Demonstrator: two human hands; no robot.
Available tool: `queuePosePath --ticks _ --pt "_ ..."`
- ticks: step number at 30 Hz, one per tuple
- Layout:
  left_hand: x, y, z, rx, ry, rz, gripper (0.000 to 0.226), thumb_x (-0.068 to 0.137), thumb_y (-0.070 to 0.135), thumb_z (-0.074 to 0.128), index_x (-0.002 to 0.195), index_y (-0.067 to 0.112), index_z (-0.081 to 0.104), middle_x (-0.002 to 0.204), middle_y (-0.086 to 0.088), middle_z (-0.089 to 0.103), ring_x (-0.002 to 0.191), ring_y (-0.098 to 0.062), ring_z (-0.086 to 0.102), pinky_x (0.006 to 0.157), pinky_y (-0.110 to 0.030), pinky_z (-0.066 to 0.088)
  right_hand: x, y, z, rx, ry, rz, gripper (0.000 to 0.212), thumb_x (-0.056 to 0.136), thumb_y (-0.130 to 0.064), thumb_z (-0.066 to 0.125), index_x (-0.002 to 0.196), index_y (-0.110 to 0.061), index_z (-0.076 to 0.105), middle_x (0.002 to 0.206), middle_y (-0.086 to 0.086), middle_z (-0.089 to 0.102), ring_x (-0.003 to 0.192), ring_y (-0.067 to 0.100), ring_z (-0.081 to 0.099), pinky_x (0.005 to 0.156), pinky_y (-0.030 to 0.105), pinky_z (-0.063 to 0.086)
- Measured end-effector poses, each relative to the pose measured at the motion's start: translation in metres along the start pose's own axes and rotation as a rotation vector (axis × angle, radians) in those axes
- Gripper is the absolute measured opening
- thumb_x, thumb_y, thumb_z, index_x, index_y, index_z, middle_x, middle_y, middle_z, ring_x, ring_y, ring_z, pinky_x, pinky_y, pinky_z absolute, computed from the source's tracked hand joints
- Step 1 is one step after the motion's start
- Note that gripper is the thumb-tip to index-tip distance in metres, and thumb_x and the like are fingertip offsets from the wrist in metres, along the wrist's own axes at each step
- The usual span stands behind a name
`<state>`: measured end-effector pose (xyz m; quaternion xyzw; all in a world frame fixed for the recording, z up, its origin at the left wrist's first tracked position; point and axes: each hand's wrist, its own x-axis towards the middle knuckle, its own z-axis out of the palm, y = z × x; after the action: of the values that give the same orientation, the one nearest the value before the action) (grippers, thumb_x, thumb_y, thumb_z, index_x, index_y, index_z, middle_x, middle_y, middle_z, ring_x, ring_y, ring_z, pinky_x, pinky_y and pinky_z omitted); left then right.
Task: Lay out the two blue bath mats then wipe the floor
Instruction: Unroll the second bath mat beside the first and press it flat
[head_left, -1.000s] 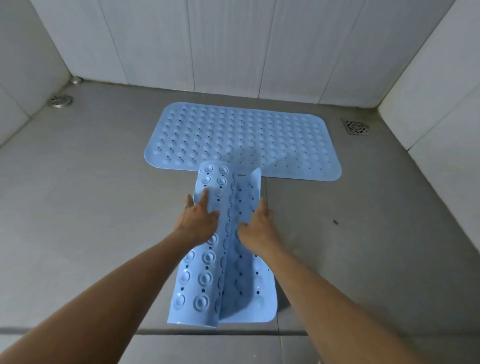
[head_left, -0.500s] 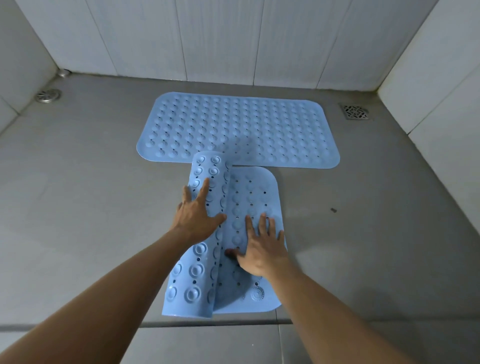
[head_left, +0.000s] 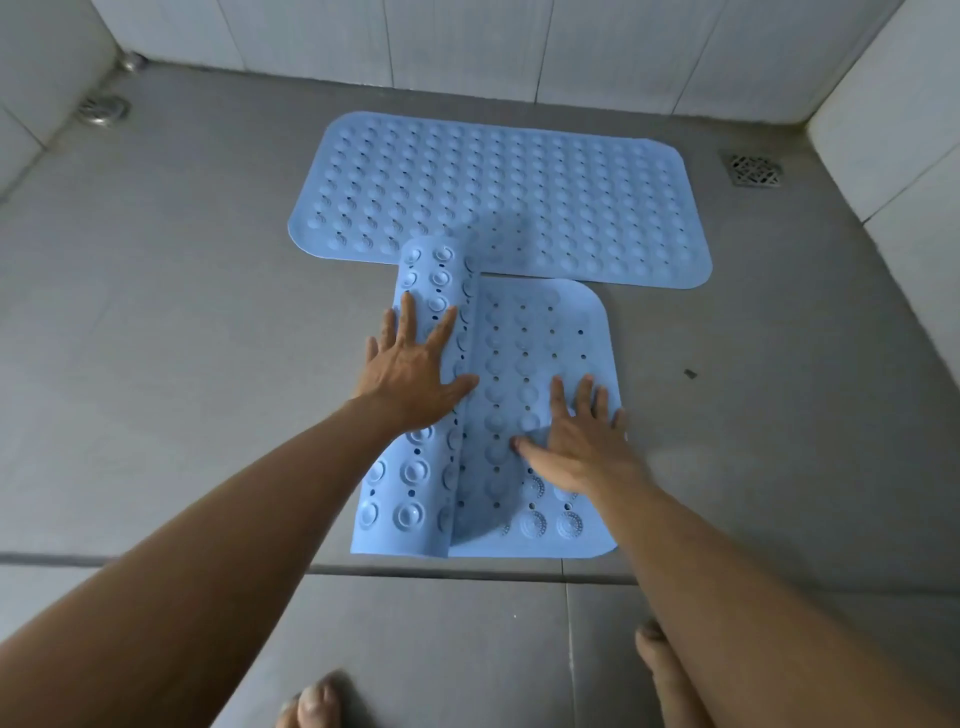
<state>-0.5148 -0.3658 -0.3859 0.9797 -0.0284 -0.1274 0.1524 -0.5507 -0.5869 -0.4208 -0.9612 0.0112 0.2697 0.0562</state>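
One blue bath mat (head_left: 498, 197) lies flat across the grey floor near the back wall. A second blue mat (head_left: 530, 343) lies lengthwise in front of it, its far end overlapping the first mat's near edge. Its right half is flat; its left half is still curled over, suction cups showing. My left hand (head_left: 415, 364) rests spread on that curled roll. My right hand (head_left: 576, 441) presses flat, fingers apart, on the flat right half.
A round floor drain (head_left: 104, 109) sits at the back left and a square drain (head_left: 756, 169) at the back right. White tiled walls close the back and both sides. A dark speck (head_left: 690, 373) lies right of the mats. My bare toes (head_left: 311, 701) show at the bottom.
The folded mat has been opened: its right half now lies flat under my right hand, which slid right. My left hand pushes the remaining curl leftward.
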Motion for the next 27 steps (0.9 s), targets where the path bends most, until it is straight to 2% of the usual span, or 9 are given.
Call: queuePosePath --ticks 4,7,10,13,16,19,22,25,27 --pt "-0.001 -0.004 0.002 0.003 0.008 -0.009 0.085 0.094 0.058 0.047 0.157 0.036 -0.006 0.162 -0.012 -0.026 0.151 -0.037 -0.013 0.122 -0.055 0.007 0.001 -0.027 0.006 0.055 0.016 -0.019 0.076 0.098 -0.066 0.019 0.157 -0.035 -0.018 0.162 0.009 -0.030 0.151 0.033 -0.023 0.117 0.066 -0.010" --pt "-0.001 -0.005 -0.002 0.018 0.010 -0.016 0.080 0.098 0.043 0.042 0.158 0.032 -0.009 0.162 -0.013 -0.025 0.151 -0.037 -0.014 0.122 -0.056 0.006 0.003 -0.022 0.013 0.063 -0.012 -0.038 0.072 0.096 -0.071 0.014 0.153 -0.045 -0.021 0.161 0.003 -0.035 0.150 0.031 -0.026 0.115 0.068 -0.011" --pt "-0.001 -0.011 -0.004 0.004 0.037 -0.013 0.071 0.100 0.037 0.033 0.156 0.039 -0.009 0.163 -0.014 -0.023 0.150 -0.044 -0.010 0.121 -0.058 0.010 0.002 -0.012 0.015 0.032 0.021 -0.056 0.074 0.094 -0.076 0.014 0.152 -0.047 -0.022 0.160 0.003 -0.036 0.151 0.030 -0.025 0.116 0.066 -0.011" --pt "-0.004 -0.016 -0.003 0.002 0.033 -0.016 0.064 0.101 0.050 0.029 0.156 0.042 -0.003 0.163 -0.011 -0.024 0.150 -0.042 -0.010 0.121 -0.057 0.010 -0.001 -0.004 0.016 0.033 0.048 -0.049 0.076 0.091 -0.079 0.014 0.152 -0.049 -0.019 0.161 0.009 -0.033 0.152 0.029 -0.022 0.118 0.064 -0.009" --pt "-0.003 -0.014 -0.001 0.018 0.018 -0.012 0.084 0.090 0.073 0.036 0.156 0.043 -0.006 0.163 -0.008 -0.024 0.152 -0.035 -0.011 0.123 -0.052 0.008 -0.003 0.013 0.014 0.034 0.070 -0.024 0.076 0.091 -0.080 0.013 0.153 -0.049 -0.017 0.163 0.010 -0.030 0.152 0.028 -0.020 0.119 0.064 -0.006" --pt "-0.001 -0.012 -0.003 0.021 0.010 0.002 0.093 0.086 0.077 0.040 0.156 0.041 -0.009 0.163 -0.009 -0.025 0.152 -0.035 -0.010 0.123 -0.052 0.009 -0.004 0.031 0.009 0.031 0.063 -0.006 0.075 0.092 -0.078 0.016 0.154 -0.049 -0.014 0.164 0.011 -0.025 0.153 0.028 -0.018 0.120 0.063 -0.004" --pt "0.003 -0.010 -0.004 0.020 0.000 0.016 0.090 0.091 0.068 0.043 0.157 0.036 -0.008 0.163 -0.010 -0.024 0.152 -0.034 -0.009 0.123 -0.053 0.010 -0.005 0.039 0.004 0.018 0.081 0.017 0.073 0.095 -0.073 0.020 0.156 -0.045 -0.008 0.165 0.013 -0.020 0.153 0.031 -0.014 0.119 0.065 0.000" --pt "0.005 -0.006 -0.001 0.042 0.031 0.024 0.080 0.094 0.051 0.040 0.158 0.032 -0.004 0.164 -0.013 -0.020 0.151 -0.039 -0.004 0.120 -0.056 0.015 -0.006 0.019 0.004 -0.042 0.190 0.002 0.069 0.100 -0.057 0.025 0.160 -0.031 0.002 0.167 0.009 -0.016 0.153 0.035 -0.009 0.118 0.068 0.004" --pt "0.004 -0.002 0.003 0.044 0.044 0.013 0.075 0.095 0.043 0.035 0.158 0.032 -0.004 0.163 -0.015 -0.020 0.150 -0.042 -0.006 0.119 -0.059 0.014 -0.005 0.004 0.009 -0.022 0.199 -0.040 0.069 0.101 -0.055 0.023 0.160 -0.029 -0.002 0.167 0.008 -0.018 0.154 0.032 -0.012 0.117 0.069 0.003"
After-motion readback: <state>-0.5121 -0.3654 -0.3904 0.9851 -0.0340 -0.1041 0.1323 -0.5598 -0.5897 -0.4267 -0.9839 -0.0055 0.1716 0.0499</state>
